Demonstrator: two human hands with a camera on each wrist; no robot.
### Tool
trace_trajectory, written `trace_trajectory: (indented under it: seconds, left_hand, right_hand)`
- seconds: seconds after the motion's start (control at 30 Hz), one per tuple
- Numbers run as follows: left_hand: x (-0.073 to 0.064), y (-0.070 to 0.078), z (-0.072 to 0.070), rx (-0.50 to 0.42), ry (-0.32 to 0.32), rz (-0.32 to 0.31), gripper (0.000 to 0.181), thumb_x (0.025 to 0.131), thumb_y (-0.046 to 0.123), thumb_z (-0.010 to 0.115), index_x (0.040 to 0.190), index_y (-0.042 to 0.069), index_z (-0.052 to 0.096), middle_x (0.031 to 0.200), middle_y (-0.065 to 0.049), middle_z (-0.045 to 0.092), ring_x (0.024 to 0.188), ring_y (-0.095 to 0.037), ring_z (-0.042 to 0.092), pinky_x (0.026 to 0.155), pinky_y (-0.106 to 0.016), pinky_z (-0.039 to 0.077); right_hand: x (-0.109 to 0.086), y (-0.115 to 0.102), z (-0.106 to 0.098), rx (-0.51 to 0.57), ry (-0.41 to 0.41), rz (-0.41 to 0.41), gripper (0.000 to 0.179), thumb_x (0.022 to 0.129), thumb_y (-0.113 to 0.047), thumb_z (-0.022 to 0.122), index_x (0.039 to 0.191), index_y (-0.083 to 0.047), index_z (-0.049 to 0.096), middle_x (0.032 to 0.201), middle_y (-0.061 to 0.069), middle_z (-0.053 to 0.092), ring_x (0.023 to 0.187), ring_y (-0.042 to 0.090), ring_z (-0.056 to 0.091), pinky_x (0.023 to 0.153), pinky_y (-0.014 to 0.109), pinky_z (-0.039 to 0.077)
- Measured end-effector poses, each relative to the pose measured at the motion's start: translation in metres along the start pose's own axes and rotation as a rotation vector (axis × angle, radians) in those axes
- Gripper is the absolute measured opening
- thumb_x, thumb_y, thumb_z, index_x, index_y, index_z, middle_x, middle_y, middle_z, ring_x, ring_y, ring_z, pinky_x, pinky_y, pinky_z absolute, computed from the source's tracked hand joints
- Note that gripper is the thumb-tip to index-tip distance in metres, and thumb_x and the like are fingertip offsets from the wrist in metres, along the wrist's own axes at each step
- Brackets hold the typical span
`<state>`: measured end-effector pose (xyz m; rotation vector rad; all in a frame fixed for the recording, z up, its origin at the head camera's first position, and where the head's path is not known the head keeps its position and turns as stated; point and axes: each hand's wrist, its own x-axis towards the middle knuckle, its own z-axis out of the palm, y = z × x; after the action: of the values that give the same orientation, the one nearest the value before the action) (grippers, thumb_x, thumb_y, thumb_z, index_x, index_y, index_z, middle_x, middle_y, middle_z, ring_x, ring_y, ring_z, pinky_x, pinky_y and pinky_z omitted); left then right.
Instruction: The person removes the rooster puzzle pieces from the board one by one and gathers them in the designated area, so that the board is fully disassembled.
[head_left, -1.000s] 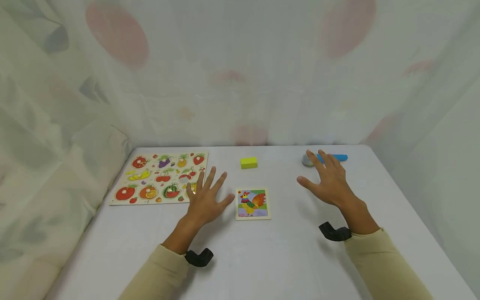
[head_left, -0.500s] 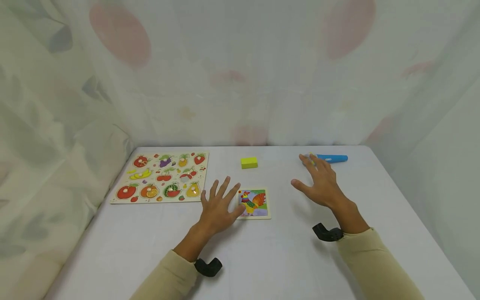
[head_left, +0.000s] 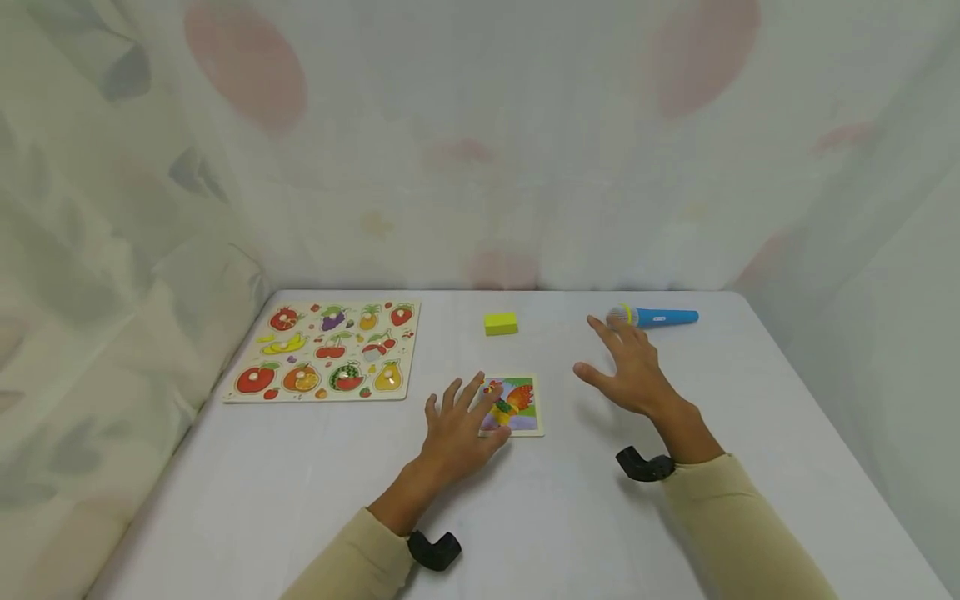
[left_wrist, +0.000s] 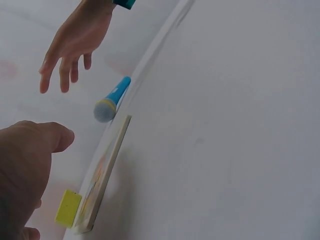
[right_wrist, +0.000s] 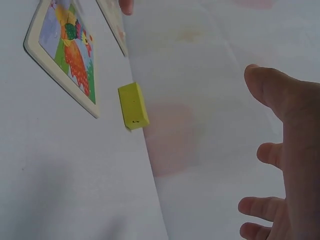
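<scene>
A small square picture puzzle of a rooster (head_left: 522, 407) lies mid-table, its left side overlapped in the head view by my left hand (head_left: 459, 437). That hand holds nothing; its fingers are spread and slightly bent over the puzzle. My right hand (head_left: 630, 371) hovers to the right of the puzzle with fingers apart, also holding nothing. Just beyond its fingertips lies a blue toy microphone (head_left: 663, 317) with a grey head and a yellow ring. Behind the puzzle sits a yellow block (head_left: 501, 324), which the right wrist view shows near the table's back edge.
At the back left lies a wooden fruit puzzle board (head_left: 322, 351) with several knobbed fruit pieces in it. A white cloth covers the table (head_left: 562, 533). Patterned curtains (head_left: 480, 167) hang behind it and at the left side.
My left hand has moved right, from beside the fruit board to over the rooster puzzle. My right hand has shifted slightly left and toward me, uncovering more of the microphone.
</scene>
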<state>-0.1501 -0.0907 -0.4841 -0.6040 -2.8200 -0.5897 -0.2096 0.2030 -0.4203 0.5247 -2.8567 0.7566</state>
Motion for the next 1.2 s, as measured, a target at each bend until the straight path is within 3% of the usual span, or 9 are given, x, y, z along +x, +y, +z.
trace_trajectory:
  seconds: [0.37,0.63,1.2]
  left_hand:
    - [0.001,0.016,0.010,-0.009,-0.021,-0.038,0.055,0.091,0.046,0.058,0.141,0.025,0.052,0.150,-0.008,0.036,0.135,-0.037,0.026,0.098,-0.067,0.015]
    - [0.003,0.027,0.016,0.034,-0.013,-0.021,0.050,0.092,0.044,0.057,0.137,0.024,0.056,0.148,-0.009,0.039,0.133,-0.038,0.029,0.096,-0.069,0.018]
    - [0.002,0.009,0.020,-0.054,0.090,-0.101,0.048,0.091,0.038,0.060,0.134,0.017,0.059,0.144,-0.012,0.043,0.131,-0.039,0.033,0.096,-0.064,0.020]
  right_hand:
    - [0.004,0.003,0.014,0.017,-0.032,0.007,0.081,0.088,-0.059,0.056,0.153,-0.018,0.027,0.152,0.022,0.024,0.137,0.046,0.015,0.099,0.071,0.011]
    - [0.009,0.000,0.023,0.042,-0.023,-0.022,0.080,0.088,-0.058,0.056,0.152,-0.017,0.030,0.152,0.021,0.027,0.137,0.046,0.016,0.099,0.071,0.012]
    - [0.017,-0.003,0.043,0.106,-0.037,-0.041,0.077,0.089,-0.056,0.056,0.151,-0.018,0.032,0.151,0.020,0.029,0.137,0.041,0.019,0.102,0.066,0.011]
